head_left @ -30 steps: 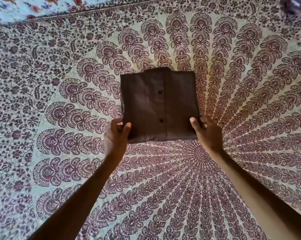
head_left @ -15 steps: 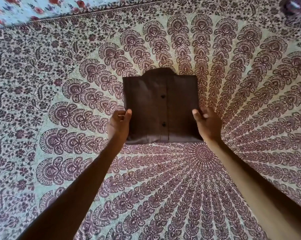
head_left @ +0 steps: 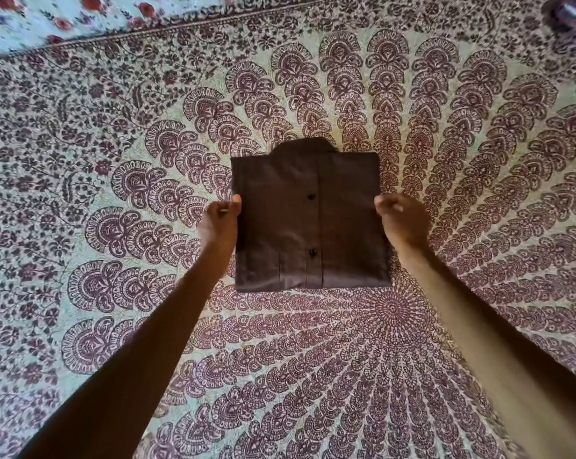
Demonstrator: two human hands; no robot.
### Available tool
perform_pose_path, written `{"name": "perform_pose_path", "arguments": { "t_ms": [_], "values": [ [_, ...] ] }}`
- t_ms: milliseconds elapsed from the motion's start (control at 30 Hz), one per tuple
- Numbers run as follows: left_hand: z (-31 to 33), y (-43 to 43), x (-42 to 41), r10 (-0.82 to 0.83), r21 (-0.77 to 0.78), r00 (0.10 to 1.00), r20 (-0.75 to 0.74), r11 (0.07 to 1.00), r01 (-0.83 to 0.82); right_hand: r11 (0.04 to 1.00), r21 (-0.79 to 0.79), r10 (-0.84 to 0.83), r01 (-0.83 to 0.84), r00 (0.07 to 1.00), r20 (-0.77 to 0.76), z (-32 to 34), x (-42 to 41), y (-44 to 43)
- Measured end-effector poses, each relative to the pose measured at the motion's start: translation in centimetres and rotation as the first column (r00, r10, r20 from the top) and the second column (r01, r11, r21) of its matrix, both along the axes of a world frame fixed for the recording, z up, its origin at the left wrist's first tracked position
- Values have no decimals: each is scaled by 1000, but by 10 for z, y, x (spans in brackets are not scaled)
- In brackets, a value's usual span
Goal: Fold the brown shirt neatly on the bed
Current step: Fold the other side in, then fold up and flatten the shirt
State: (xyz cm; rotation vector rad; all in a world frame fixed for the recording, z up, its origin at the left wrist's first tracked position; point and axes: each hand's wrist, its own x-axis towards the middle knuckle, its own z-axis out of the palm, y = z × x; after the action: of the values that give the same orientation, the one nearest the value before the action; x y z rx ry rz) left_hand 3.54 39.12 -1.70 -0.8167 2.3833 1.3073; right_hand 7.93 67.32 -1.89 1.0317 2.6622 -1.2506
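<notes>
The folded brown shirt (head_left: 310, 220) is lying flat on the bedspread (head_left: 114, 160), mid-bed. The left hand (head_left: 221, 223) and right hand (head_left: 402, 220) are pinching its side edges; tugging unevenly could be skewing the folds.

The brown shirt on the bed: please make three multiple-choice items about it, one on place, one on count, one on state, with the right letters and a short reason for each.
1. Where are the two hands?
A. Both on the collar
B. One at each side edge of the shirt
C. Both under the bottom hem

2. How many buttons show on the front of the shirt?
A. Two
B. Four
C. None

3. What state is the shirt in?
A. Spread out flat with sleeves open
B. Crumpled in a heap
C. Folded into a compact rectangle

Answers:
1 B: the left hand is at the left edge of the shirt and the right hand at the right edge.
2 A: one button sits above another on the placket.
3 C: straight edges, collar at the top, lying on the bedspread.
</notes>
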Motion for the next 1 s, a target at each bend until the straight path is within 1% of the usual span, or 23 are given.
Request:
{"name": "perform_pose_path", "arguments": {
  "t_ms": [100, 133, 200, 233, 300, 367, 467, 500, 567, 633, 700, 733, 767, 800, 833, 867, 900, 1000],
  "values": [
    [7, 10, -22, -54, -173, 991, -126, 984, 32, 999, -1, -45, 45, 995, -85, 3, -29, -3],
    [10, 14, -27, -94, -223, 985, -147, 973, 60, 999, 17, -41, 43, 995, -91, 1, -37, -4],
    [8, 15, -35, -129, -246, 979, -156, 965, 88, 999, 48, -18, 20, 999, -48, -7, -47, -5],
    [6, 15, -38, -104, -220, 985, -136, 973, 72, 999, 38, -17, 17, 1000, -20, -11, -48, -4],
    [5, 14, -41, -38, -165, 998, -49, 986, 30, 1000, 11, -27, 27, 1000, -6, -18, -47, -1],
    [-2, 12, -38, -46, -170, 999, -7, 984, 44, 997, 71, -18, 21, 999, -40, -19, -43, -1],
    [-5, 15, -26, -94, -240, 992, -87, 968, 71, 985, 175, 11, 2, 997, -74, -17, -35, -11],
    [-5, 19, -22, -107, -273, 989, -102, 959, 76, 980, 197, 1, 9, 999, -51, -17, -31, -14],
    [-2, 28, -8, -109, -331, 992, -69, 940, 80, 972, 234, 0, -8, 999, 36, -19, -16, -17],
    [0, 37, 8, -71, -327, 997, 15, 942, 72, 972, 225, 41, -68, 991, 123, -18, 3, -24],
    [-1, 46, 20, -60, -285, 994, 93, 955, 84, 968, 203, 112, -145, 980, 164, -15, 16, -31],
    [-1, 49, 21, -60, -250, 990, 124, 964, 90, 969, 186, 131, -165, 974, 183, -12, 19, -33],
    [-1, 49, 19, -62, -203, 986, 153, 975, 93, 982, 120, 125, -148, 976, 179, -7, 17, -34],
    [2, 49, 17, -52, -138, 983, 179, 987, 77, 995, -14, 95, -94, 982, 161, -4, 14, -32],
    [1, 46, 13, -37, -80, 982, 184, 995, 52, 984, -178, 58, -32, 988, 143, 2, 9, -31],
    [1, 42, 11, -33, -37, 985, 167, 999, 40, 948, -318, 38, 6, 991, 132, 3, 6, -26],
    [1, 38, 13, -51, -9, 990, 132, 999, 53, 913, -407, 35, 14, 993, 112, 8, 7, -24],
    [5, 27, 36, -108, 111, 994, 17, 988, 106, 896, -440, 105, -61, 991, 77, 16, 24, -22]
  ]
}}
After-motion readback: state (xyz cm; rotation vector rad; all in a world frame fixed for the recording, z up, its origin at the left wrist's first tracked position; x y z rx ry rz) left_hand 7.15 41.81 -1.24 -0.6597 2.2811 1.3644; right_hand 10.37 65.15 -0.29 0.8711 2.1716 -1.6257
